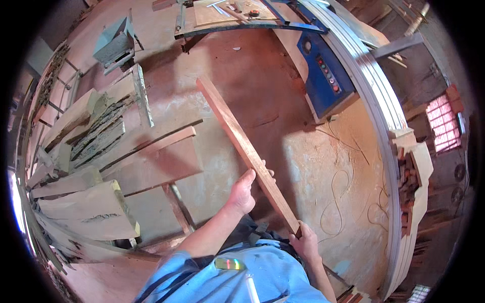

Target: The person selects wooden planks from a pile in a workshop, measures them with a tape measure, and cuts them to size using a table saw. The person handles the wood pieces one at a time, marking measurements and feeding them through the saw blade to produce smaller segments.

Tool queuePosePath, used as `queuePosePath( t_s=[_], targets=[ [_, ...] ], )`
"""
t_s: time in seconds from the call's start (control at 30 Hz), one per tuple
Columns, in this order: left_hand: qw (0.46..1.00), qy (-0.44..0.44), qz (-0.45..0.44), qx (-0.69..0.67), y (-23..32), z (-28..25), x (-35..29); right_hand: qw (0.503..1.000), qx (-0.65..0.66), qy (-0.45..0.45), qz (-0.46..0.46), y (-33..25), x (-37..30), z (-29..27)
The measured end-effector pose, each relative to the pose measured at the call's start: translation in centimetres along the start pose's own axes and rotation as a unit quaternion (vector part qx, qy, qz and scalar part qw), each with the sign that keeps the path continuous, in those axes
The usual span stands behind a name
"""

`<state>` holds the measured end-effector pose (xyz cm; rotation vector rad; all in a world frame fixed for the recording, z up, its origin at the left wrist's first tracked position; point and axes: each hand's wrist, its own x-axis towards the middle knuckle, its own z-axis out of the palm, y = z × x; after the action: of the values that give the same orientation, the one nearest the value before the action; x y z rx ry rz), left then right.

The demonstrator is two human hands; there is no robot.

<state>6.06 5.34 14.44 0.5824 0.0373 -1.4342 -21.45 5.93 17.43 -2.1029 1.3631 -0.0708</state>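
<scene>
One beam (246, 151): my left hand (242, 193) grasping near its middle, right hand (305, 243) its near end; spaced grips should steady it.

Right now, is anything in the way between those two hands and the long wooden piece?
Nothing visible: the left hand grips the long wooden piece partway along, and the right hand holds its near end, both bare and directly on the wood.
</scene>
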Motion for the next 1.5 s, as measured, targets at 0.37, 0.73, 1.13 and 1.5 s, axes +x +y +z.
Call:
queuePosePath(
  t_s=[0.37,0.73,1.13,1.5],
  targets=[
    [0.972,0.085,0.207,0.068,8.3,3.1,13.4,0.984,-0.044,0.029,-0.17,-2.7,21.9,-4.6],
    [0.882,0.243,0.354,0.193,17.8,7.5,29.1,0.939,0.047,-0.067,-0.333,-6.7,49.0,-8.3],
    [0.729,0.415,0.355,0.414,30.3,9.6,37.0,0.955,0.137,-0.097,-0.246,-12.6,75.2,-14.3],
    [0.78,0.444,0.222,0.382,46.9,3.7,51.4,0.954,0.047,-0.128,-0.265,-34.9,98.7,-12.7]
  ],
)
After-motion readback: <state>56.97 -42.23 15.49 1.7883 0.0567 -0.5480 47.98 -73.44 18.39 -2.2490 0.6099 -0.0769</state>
